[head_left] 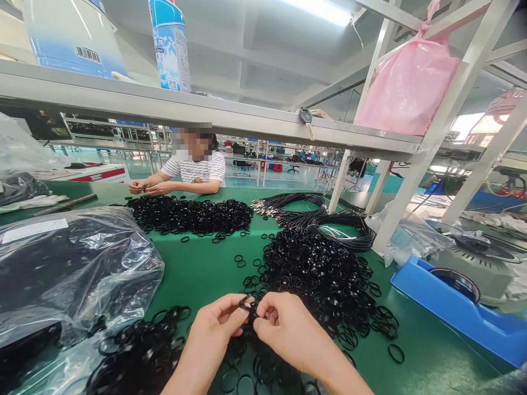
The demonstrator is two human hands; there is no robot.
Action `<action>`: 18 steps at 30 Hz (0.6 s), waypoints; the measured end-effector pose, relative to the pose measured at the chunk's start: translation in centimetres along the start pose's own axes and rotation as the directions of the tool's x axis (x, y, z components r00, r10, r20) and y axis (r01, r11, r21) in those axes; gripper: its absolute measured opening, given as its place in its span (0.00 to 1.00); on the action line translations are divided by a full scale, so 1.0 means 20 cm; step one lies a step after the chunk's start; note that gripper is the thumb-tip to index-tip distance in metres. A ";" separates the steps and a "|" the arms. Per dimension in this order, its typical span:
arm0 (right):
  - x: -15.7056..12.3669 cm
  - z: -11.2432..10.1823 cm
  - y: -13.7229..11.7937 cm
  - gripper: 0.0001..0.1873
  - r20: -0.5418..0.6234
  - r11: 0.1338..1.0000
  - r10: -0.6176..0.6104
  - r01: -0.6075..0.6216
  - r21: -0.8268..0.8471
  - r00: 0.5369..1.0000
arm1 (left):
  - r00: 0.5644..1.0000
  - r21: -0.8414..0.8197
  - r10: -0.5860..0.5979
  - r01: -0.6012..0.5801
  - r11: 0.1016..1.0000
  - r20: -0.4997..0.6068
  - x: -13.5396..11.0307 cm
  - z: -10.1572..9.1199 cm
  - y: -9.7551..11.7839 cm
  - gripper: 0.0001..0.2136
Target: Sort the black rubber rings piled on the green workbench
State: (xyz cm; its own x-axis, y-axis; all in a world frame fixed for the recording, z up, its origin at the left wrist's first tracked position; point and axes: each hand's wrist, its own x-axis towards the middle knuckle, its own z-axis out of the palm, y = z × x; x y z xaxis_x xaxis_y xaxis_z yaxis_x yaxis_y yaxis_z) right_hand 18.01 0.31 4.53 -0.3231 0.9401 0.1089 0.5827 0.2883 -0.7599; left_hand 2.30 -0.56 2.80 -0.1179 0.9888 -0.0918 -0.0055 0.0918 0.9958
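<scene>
Both my hands meet low in the middle of the view, above a green table covered with black rings. Thumb and fingers of my left hand (222, 321) pinch a small black ring (246, 301). Close beside it, my right hand (282, 323) is closed with its fingertips at the same black piece; my fingers partly hide it. A large heap of black rings (313, 269) lies just beyond my right hand. Another pile of black rings (144, 351) spreads to the left of my left wrist, and more rings lie beneath my hands.
A clear bag of black items (78, 258) fills the left side. Across the table a person (197, 167) sits behind another ring heap (189, 214). Coiled black cables (346, 230) lie by the shelf post. A blue tape dispenser (457, 312) stands right; a shelf (230, 112) crosses above.
</scene>
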 end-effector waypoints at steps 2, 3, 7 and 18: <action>0.01 0.00 0.01 0.04 -0.005 1.000 0.000 0.000 0.015 1.000 | 1.000 -0.018 0.005 -0.005 1.000 -0.026 0.00 0.00 0.01 0.14; 0.01 0.00 0.01 0.05 -0.007 1.000 -0.001 0.001 0.017 1.000 | 0.999 -0.032 0.009 -0.011 0.999 -0.035 0.00 0.00 0.01 0.13; 0.02 -0.01 0.02 0.05 0.009 1.000 0.019 -0.019 0.025 1.000 | 0.999 -0.128 0.019 -0.023 0.991 -0.031 -0.01 0.02 0.00 0.12; 0.02 -0.02 0.00 0.04 0.040 0.987 0.009 -0.015 0.162 0.999 | 1.000 -0.217 -0.009 0.006 0.976 -0.013 -0.02 0.01 -0.01 0.13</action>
State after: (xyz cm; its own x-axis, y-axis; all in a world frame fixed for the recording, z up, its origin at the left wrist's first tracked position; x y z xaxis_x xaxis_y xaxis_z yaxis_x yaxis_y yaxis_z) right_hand 18.22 0.73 4.80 -0.3479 0.9344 0.0765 0.4588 0.2408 -0.8553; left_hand 2.63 -0.87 2.67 -0.1303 0.9864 -0.1005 -0.2219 0.0698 0.9726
